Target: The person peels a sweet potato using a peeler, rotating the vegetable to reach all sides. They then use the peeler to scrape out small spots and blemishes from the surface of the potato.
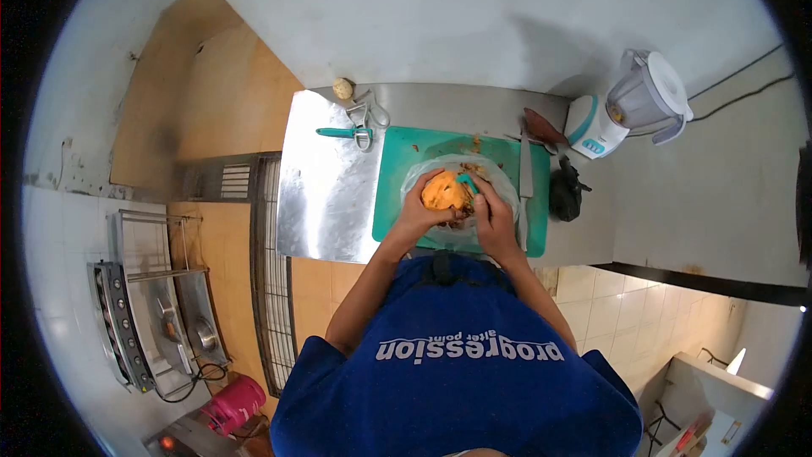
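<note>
My left hand (418, 213) is wrapped round the lower left side of a peeled, bright orange piece of produce (443, 191); its kind does not show clearly. In my right hand (494, 218) is a small teal-handled peeler (464, 179), which lies against the right side of the orange flesh. Both hands are over a clear plastic bag (413, 176) spread on a green cutting board (393, 152). Brown and orange peelings (474, 173) lie in the bag, partly hidden by the hands. Fingers of both hands overlap the produce.
Right of the bag lies a long knife (525, 171), with a black plastic bag (567, 192) beyond it. A blender (647, 93) stands at the back right. Another teal-handled tool (337, 133) and a small round tan object (342, 89) lie on the steel counter (326, 203).
</note>
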{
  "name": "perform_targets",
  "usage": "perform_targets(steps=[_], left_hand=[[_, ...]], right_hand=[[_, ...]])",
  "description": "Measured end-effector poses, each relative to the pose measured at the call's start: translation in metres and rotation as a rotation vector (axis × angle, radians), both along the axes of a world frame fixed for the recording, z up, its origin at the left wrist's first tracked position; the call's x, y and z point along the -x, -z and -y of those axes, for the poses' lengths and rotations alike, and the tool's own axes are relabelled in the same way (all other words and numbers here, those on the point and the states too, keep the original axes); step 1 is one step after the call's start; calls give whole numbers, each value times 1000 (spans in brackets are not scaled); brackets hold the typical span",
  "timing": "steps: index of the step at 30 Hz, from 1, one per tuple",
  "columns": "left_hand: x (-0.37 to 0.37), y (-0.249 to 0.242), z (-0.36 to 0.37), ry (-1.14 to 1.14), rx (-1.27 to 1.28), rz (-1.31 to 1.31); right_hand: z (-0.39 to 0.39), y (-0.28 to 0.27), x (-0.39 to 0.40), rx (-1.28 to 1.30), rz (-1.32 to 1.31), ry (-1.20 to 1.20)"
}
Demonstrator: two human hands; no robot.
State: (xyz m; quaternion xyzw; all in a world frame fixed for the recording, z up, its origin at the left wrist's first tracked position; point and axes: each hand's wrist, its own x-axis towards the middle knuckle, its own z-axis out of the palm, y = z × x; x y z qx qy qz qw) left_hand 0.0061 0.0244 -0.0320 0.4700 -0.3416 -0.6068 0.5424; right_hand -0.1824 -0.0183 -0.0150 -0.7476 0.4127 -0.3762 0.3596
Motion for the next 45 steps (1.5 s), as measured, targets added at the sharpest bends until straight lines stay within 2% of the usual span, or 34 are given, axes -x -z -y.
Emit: perform_targets(steps=[3,5,6,8,9,10,11,12,13,14,16,17,19,20,22,23,25,26,28,30,32,34,35,37,40,41,42,43,44,45], left_hand=[[1,-8,-1,-13,-71,-29],[-1,-6,-4,-2,40,33],[-1,-7,-5,-5,29,29],[-4,-13,-6,27,-40,42],[-4,-9,-6,27,-40,41],[-4,-4,-5,39,18,133],[-4,1,-3,52,80,225],[-3,-1,-2,49,87,223],[-3,-3,-3,52,150,484],[-4,-4,-6,55,201,746],[-3,11,-9,25,195,727],[-2,18,-7,0,206,712],[-2,-1,-4,59,209,722],[-2,-10,-4,119,209,735],[5,-17,-4,159,232,785],[7,-18,-4,190,257,837],[8,-18,-4,169,295,843],[8,-19,-5,144,330,849],[7,-18,-5,131,284,822],[9,-20,-7,129,243,788],[11,-28,-6,156,66,713],[11,-24,-7,157,95,734],[10,-20,-8,155,117,759],[8,-11,-12,148,106,763],[8,-5,-16,150,106,765],[8,-4,-16,147,111,762],[7,-8,-16,150,111,762],[8,-13,-16,188,43,766],[9,-16,-14,224,-22,769],[9,-15,-14,225,-16,769]], right_hand=[[3,-10,1,110,-61,3],[2,-25,12,-149,16,21],[0,-29,16,-160,11,18],[-1,-38,20,-454,308,-105],[-2,-47,20,-640,179,-45],[-3,-28,24,-637,180,-43],[-2,6,30,-564,12,-22],[0,12,30,-487,-159,-5],[-4,15,36,-376,-236,10],[-1,21,41,-378,-241,-2],[2,12,45,-375,8,17],[2,7,47,-376,6,18],[0,-50,35,-487,181,137],[3,-54,33,-489,181,141],[6,-59,32,49,-56,120],[4,-63,33,47,-56,123],[1,-69,33,-141,-137,84],[0,-68,33,-139,-136,78],[-3,-66,36,38,-122,56],[-8,-18,46,-34,-112,106],[-7,8,53,-99,-100,167],[2,12,53,335,-525,-62],[1,14,54,336,-525,-70],[-4,15,54,100,-294,41],[-7,20,51,-37,-153,161],[-10,24,52,-38,-153,163],[-15,29,53,-55,-266,154],[-20,34,55,-73,-381,149],[-22,38,58,-70,-382,155],[-23,39,58,30,-416,73]])
